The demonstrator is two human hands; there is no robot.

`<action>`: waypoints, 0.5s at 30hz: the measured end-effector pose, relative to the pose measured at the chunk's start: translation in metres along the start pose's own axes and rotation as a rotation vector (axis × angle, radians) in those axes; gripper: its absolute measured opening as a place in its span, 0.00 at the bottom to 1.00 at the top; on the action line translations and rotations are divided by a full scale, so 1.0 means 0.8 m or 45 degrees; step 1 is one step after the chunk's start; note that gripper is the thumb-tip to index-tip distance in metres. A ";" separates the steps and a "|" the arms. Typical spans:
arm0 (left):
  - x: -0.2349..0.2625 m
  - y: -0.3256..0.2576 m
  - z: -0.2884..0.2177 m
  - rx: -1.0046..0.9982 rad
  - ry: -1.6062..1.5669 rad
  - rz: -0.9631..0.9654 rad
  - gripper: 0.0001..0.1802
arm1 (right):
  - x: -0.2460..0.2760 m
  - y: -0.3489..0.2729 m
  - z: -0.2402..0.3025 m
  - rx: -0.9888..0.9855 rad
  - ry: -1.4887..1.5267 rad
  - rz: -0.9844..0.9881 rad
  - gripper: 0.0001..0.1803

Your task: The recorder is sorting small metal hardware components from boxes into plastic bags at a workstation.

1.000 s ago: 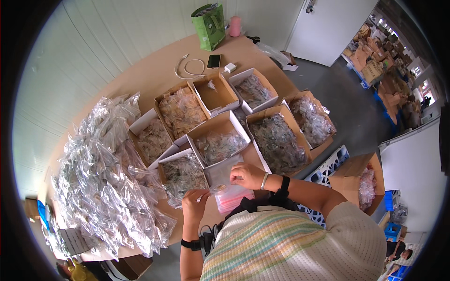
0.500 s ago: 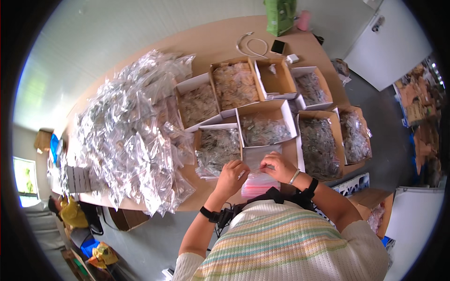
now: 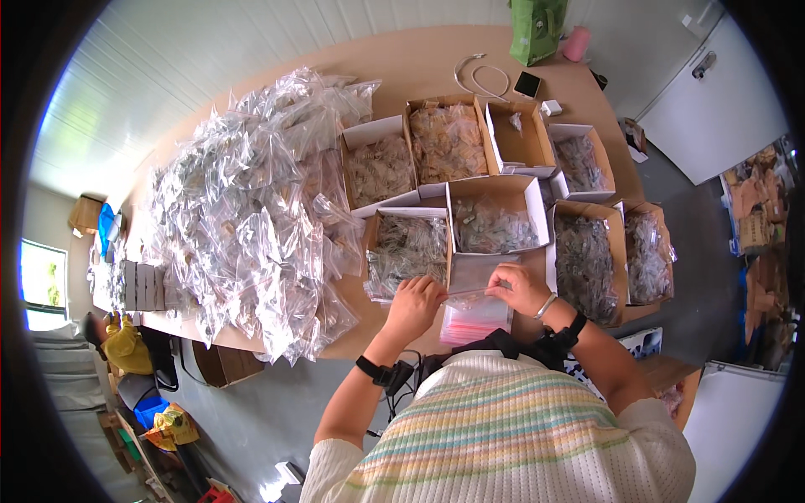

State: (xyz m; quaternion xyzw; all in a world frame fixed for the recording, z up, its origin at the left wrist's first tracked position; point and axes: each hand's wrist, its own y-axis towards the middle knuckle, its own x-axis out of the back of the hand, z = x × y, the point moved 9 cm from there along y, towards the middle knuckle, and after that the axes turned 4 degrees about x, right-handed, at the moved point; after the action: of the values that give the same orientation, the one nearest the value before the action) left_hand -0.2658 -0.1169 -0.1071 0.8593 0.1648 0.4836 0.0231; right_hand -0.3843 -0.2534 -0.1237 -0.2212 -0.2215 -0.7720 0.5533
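A clear plastic bag [image 3: 468, 295] is stretched between my hands at the table's near edge. My left hand [image 3: 417, 303] pinches one end of its top edge, fingers curled. My right hand [image 3: 519, 291] pinches the other end between thumb and fingers. Just below lies a stack of flat clear bags [image 3: 475, 324] with pink-red edges. Beyond my left hand stands a box of small filled bags [image 3: 408, 249]; another open box [image 3: 495, 220] with small bags is farther off, past my right hand. Whether the held bag contains anything is too small to tell.
A big heap of clear filled bags [image 3: 260, 210] covers the table's left side. More open boxes [image 3: 587, 256] of small bags stand right and behind. A phone [image 3: 527, 85], white cable [image 3: 486, 84] and green bag [image 3: 537, 33] lie far back. A person in yellow [image 3: 127, 345] is far left.
My hands have moved slightly apart, and the bag between them now looks stretched wider. The whole view has shifted, so the table's things appear farther right.
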 end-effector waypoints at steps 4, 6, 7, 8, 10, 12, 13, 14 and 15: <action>0.042 -0.003 0.006 0.238 -0.206 0.040 0.05 | 0.033 0.005 0.040 -0.032 0.184 0.062 0.12; 0.114 0.010 -0.015 0.337 -0.477 -0.097 0.04 | 0.066 0.017 0.085 0.037 0.336 0.060 0.13; 0.141 0.007 -0.015 0.311 -0.667 -0.185 0.04 | 0.080 0.024 0.116 -0.007 0.683 0.154 0.11; 0.166 0.010 -0.020 0.204 -0.885 -0.239 0.11 | 0.090 0.031 0.144 -0.053 1.030 0.237 0.10; 0.188 0.028 -0.035 0.113 -1.060 -0.239 0.22 | 0.115 0.058 0.190 0.070 1.543 0.154 0.09; 0.194 0.060 -0.072 0.255 -1.939 -0.387 0.35 | 0.134 0.085 0.203 0.113 1.812 0.087 0.09; 0.186 0.060 -0.070 0.249 -1.934 -0.393 0.35 | 0.135 0.098 0.211 0.121 1.810 0.093 0.09; 0.165 0.064 -0.084 0.116 -1.773 -0.120 0.35 | 0.136 0.110 0.201 -0.032 1.964 -0.068 0.11; 0.144 0.062 -0.099 -0.009 -1.600 0.141 0.36 | 0.135 0.116 0.187 -0.196 2.109 -0.230 0.12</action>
State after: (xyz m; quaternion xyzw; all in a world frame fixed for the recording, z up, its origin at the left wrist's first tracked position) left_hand -0.2641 -0.1378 0.0394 0.9865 0.0735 -0.1125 0.0932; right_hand -0.3126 -0.2739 0.0690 0.3990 0.2932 -0.7393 0.4563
